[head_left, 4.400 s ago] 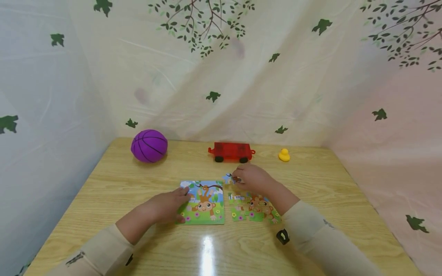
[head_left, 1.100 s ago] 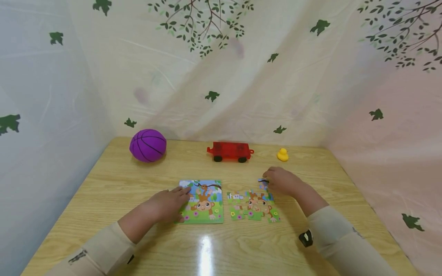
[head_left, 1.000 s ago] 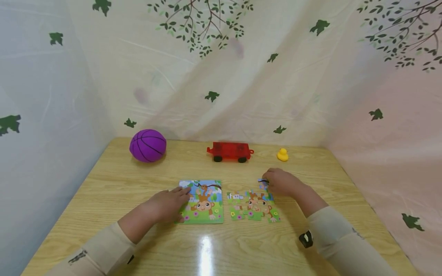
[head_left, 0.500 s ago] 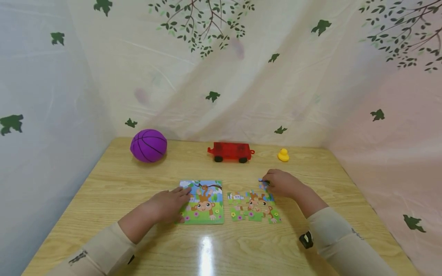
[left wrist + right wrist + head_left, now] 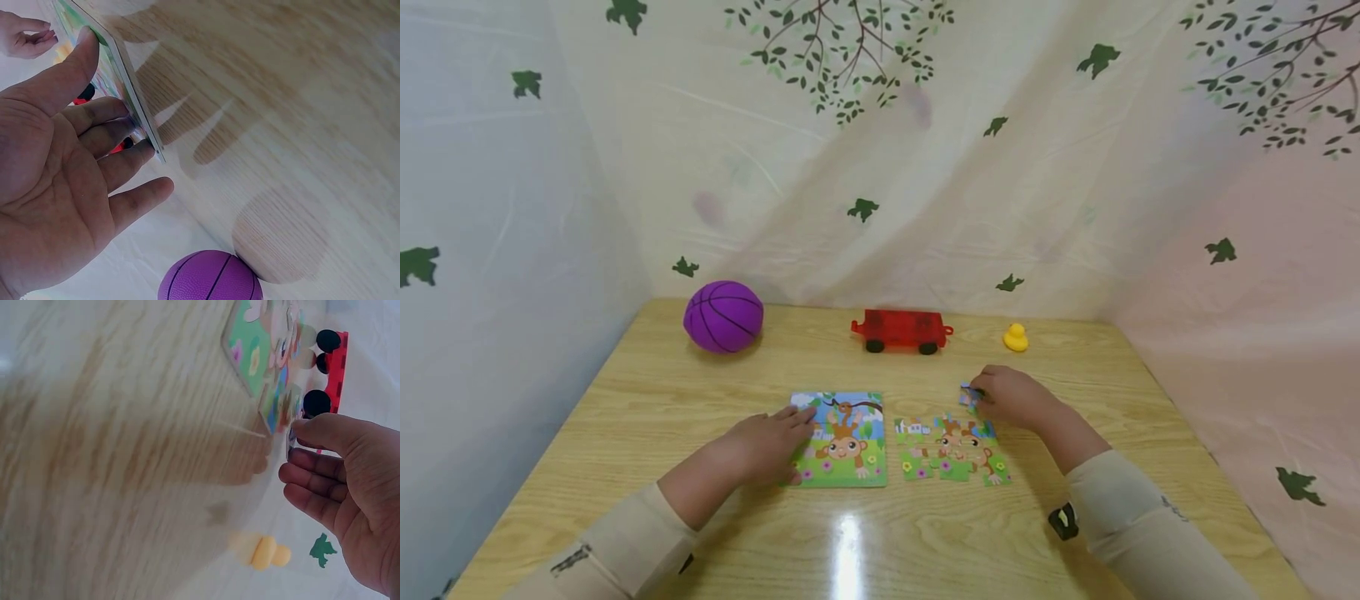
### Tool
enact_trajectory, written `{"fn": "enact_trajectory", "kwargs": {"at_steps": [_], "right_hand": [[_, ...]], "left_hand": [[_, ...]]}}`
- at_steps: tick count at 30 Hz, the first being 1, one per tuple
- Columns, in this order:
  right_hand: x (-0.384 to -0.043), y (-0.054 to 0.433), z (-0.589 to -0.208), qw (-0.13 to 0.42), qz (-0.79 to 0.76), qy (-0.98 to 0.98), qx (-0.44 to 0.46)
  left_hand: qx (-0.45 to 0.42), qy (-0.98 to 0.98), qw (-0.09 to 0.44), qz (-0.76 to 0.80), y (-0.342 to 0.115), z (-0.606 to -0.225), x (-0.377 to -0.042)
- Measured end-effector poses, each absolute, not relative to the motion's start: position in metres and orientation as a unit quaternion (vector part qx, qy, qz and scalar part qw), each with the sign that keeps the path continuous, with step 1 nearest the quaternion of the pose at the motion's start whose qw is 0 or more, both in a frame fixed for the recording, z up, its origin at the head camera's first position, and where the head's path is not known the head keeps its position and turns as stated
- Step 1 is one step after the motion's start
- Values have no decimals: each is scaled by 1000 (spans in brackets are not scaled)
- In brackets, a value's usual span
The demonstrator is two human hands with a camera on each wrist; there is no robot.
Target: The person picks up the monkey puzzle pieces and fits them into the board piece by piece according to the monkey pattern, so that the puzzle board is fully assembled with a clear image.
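In the head view my left hand (image 5: 763, 450) rests on the left edge of a square monkey picture board (image 5: 850, 477), fingers extended. The left wrist view shows the thumb and fingertips (image 5: 145, 150) of that hand touching the board's edge. Between thumb and fingers my right hand (image 5: 1018, 398) pinches a jigsaw puzzle piece (image 5: 967, 395) with a dark branch on blue. That piece is just beyond the top right of the partly joined monkey puzzle (image 5: 955, 470), which lies right of the board. My right fingers hide part of the piece.
On the wooden table (image 5: 760, 550), a purple ball (image 5: 723, 317) stands at the back left. A red toy wagon (image 5: 902, 329) is at the back middle, and a yellow rubber duck (image 5: 1016, 337) at the back right. A printed cloth (image 5: 805, 267) hangs behind.
My right hand has moved right with the puzzle piece, from the puzzle's upper left to its upper right. Lately the piece has turned slightly and shifted a little away. My left hand stays put.
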State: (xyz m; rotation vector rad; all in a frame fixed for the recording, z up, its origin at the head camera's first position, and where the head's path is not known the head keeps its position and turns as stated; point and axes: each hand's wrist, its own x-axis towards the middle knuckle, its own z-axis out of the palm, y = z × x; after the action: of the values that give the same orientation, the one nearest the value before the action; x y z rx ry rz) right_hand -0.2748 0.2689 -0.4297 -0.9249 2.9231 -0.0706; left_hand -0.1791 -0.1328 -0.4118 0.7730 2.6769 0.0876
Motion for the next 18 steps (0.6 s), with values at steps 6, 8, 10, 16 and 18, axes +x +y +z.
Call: {"fn": "enact_trajectory", "kwargs": {"at_steps": [6,8,10,16,18], "right_hand": [[-275,257,-421,15,-25,946,-324],[-275,250,-418,9,-26,943,-333],[-275,243,-416,6,-26,941,-338],[-273,221,-414,2,-40,933,-358],[-274,213,-415,6,-45,930,-364]], "left_hand": [[277,945,172,24,-133,-413,-179],[276,946,171,24,-133,-412,-179],[276,946,170,25,-133,-412,-178],[274,946,169,31,-133,-413,-179],[273,946,169,32,-133,-414,-179]]}}
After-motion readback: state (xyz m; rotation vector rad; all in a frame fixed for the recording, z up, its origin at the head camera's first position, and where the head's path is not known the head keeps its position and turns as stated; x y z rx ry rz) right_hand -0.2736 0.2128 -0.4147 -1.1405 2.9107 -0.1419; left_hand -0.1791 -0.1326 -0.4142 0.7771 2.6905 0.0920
